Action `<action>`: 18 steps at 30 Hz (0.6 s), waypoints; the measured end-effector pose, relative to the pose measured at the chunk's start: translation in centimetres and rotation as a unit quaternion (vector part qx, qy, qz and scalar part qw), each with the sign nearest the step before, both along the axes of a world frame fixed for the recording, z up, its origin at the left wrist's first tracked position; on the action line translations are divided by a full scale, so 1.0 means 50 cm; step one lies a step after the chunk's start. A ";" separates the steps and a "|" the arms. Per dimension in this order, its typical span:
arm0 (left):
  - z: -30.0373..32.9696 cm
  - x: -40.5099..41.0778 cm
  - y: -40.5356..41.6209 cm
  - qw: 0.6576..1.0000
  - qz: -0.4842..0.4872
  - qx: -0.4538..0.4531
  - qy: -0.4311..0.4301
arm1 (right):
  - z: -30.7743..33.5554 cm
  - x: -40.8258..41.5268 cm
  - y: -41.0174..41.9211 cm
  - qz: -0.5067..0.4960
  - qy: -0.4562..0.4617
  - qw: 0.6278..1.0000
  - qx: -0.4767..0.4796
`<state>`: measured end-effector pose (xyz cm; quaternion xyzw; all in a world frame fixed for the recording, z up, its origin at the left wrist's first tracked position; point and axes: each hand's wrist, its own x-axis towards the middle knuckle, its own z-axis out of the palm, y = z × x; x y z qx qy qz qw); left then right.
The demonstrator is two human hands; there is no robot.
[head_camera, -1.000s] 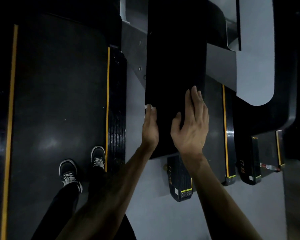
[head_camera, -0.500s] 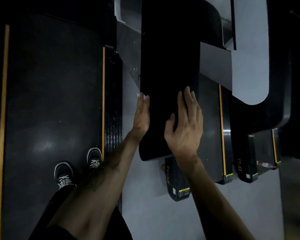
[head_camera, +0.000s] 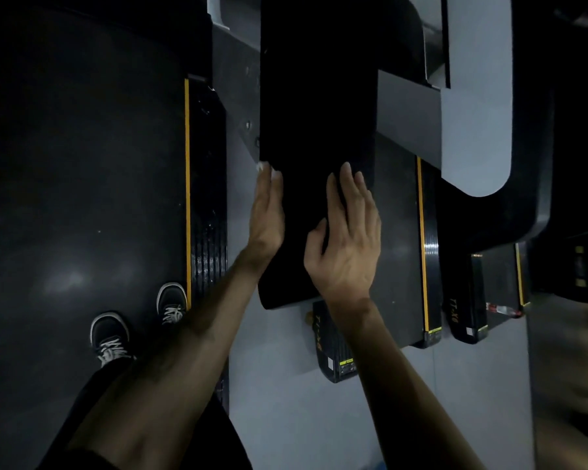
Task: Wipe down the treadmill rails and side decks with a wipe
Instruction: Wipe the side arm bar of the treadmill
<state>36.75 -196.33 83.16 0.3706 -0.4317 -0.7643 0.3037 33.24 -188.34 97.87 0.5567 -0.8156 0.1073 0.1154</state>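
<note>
The left hand (head_camera: 269,212) presses a white wipe (head_camera: 261,166) flat-fingered along the black handrail (head_camera: 316,130) edge, while the right hand (head_camera: 347,239), fingers straight, steadies its top.

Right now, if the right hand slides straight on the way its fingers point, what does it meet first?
Nothing close. The right hand lies flat on the black treadmill rail, fingers pointing up along it. The rail's top runs on bare to the picture's upper edge. The grey bracket sits off to the right, probably lower, though depth is unclear.

A gym; treadmills (head_camera: 82,164) stand side by side on grey floor (head_camera: 286,418).
</note>
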 end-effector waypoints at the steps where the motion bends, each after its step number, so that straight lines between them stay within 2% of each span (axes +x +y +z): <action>1: -0.024 -0.005 -0.012 1.000 0.004 0.010 0.012 | 0.001 0.000 0.000 0.002 -0.003 1.000 0.000; 3: -0.039 0.000 -0.015 0.996 -0.019 0.079 -0.037 | 0.004 0.001 0.000 0.002 -0.010 1.000 0.000; 4: -0.055 0.003 -0.011 0.992 -0.023 0.123 -0.035 | 0.005 0.001 0.000 0.001 -0.013 1.000 0.001; 6: -0.067 0.012 0.016 0.979 -0.009 0.200 0.029 | 0.005 0.003 0.000 -0.002 -0.014 1.000 0.000; 7: -0.072 0.014 0.037 0.978 -0.009 0.208 0.028 | 0.004 0.004 0.000 -0.003 -0.014 1.000 -0.003; 10: -0.038 0.017 0.088 0.985 -0.027 0.171 0.017 | 0.002 0.002 -0.001 -0.005 -0.013 1.000 -0.009; 13: -0.017 0.004 0.099 0.997 -0.005 0.080 0.011 | 0.000 0.001 -0.001 -0.008 -0.017 1.000 -0.014; 15: 0.006 -0.004 0.070 0.999 0.021 0.024 0.011 | -0.001 0.001 -0.001 -0.008 -0.019 1.000 -0.018; 18: -0.001 -0.017 0.024 0.999 0.029 -0.006 0.029 | -0.002 0.000 -0.001 -0.009 -0.017 1.000 -0.023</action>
